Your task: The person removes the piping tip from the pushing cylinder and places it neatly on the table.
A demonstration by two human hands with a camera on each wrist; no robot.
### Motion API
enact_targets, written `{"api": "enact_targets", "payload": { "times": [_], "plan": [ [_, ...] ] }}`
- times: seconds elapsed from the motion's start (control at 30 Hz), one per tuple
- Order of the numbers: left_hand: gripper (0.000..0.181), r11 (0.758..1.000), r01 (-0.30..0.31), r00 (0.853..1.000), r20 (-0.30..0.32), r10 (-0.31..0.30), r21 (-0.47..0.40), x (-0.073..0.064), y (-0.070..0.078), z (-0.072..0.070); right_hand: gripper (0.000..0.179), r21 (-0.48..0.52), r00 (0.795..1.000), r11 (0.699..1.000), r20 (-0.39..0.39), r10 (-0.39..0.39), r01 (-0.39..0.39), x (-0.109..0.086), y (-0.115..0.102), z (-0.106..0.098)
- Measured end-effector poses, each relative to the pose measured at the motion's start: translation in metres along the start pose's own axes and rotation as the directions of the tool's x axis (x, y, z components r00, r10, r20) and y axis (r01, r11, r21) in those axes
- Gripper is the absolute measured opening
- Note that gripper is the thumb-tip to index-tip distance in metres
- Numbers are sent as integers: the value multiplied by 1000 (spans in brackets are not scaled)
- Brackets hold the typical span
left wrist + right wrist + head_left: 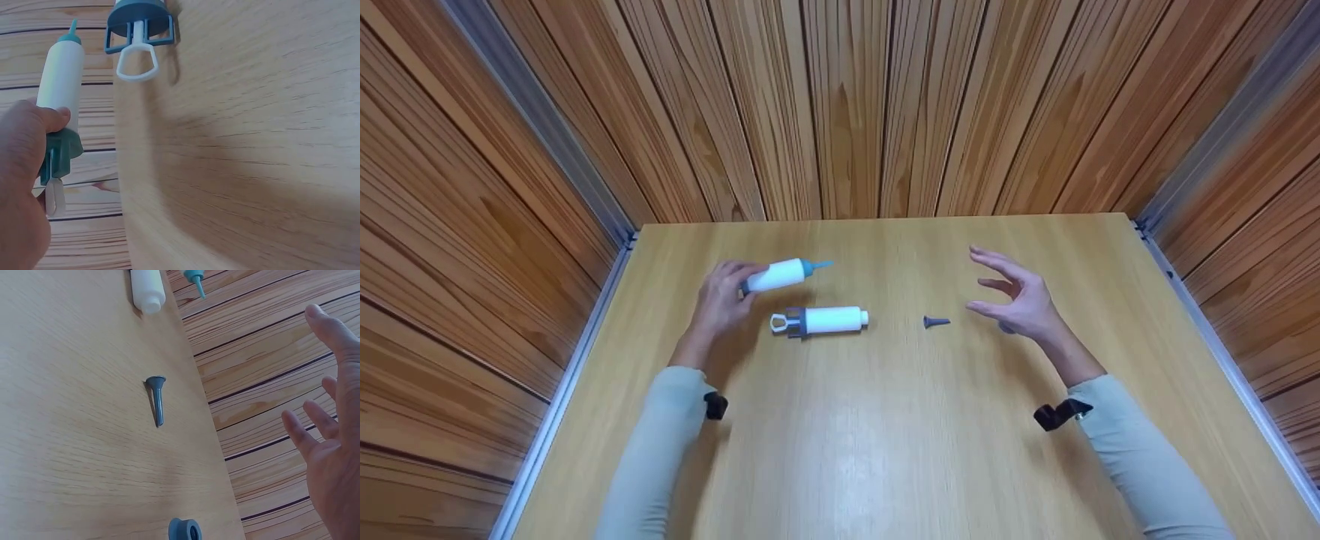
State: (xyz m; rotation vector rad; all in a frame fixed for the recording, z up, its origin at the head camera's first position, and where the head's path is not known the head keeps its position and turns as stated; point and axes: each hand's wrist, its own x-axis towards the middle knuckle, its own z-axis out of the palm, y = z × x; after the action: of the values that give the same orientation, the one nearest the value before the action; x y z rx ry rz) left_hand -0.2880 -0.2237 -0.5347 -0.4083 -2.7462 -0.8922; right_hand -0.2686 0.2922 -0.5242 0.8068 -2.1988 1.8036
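Observation:
My left hand (721,300) grips a white syringe (776,276) by its grey-blue end, above the table. A tapered blue nozzle (70,38) caps its front, and its white plunger handle (55,198) shows beneath the thumb. A second white syringe (832,320), without a nozzle, lies on the table with its ring-shaped handle (138,63) to the left. Farther right lies a loose grey-blue nozzle (936,322). My right hand (1024,300) hovers with spread, lightly bent fingers and holds nothing. Partly hidden below it is a small grey-blue ring (184,530).
The wooden table (840,450) is enclosed by plank walls (847,112) at the back and both sides. Grey metal rails (562,390) run along its side edges. A small black camera (1061,414) sits on each wrist.

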Motion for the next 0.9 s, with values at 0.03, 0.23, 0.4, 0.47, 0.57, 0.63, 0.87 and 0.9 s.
{"api": "enact_targets", "payload": {
  "times": [0.03,0.23,0.4,0.47,0.57,0.63,0.87,0.9],
  "plan": [
    [43,1000,-12,1000,-3,12,1,0,1,0,78,4,1000,1000,-2,-13,13,0,0,1],
    [44,999,-44,999,13,44,-3,-6,9,-2,78,7,996,996,5,-84,84,-4,-1,7],
    [45,996,-91,996,13,91,-11,-9,21,-6,79,-15,995,995,-5,-100,100,-5,-3,11],
    [46,995,-98,995,20,99,-23,-10,26,-6,79,-28,994,994,-5,-110,110,-5,-3,13],
    [46,993,-113,993,29,114,-36,-12,33,-5,78,-37,992,992,-4,-123,123,-6,-4,16],
    [46,991,-128,991,28,129,-49,-14,39,-5,78,-36,992,991,-4,-130,129,-6,-4,19],
    [45,970,-226,974,-9,226,-87,-19,57,0,78,9,988,988,-11,-153,153,-8,-7,30],
    [44,966,-241,970,-11,241,-91,-19,60,0,77,16,988,988,-8,-155,155,-9,-8,32]
  ]
}}
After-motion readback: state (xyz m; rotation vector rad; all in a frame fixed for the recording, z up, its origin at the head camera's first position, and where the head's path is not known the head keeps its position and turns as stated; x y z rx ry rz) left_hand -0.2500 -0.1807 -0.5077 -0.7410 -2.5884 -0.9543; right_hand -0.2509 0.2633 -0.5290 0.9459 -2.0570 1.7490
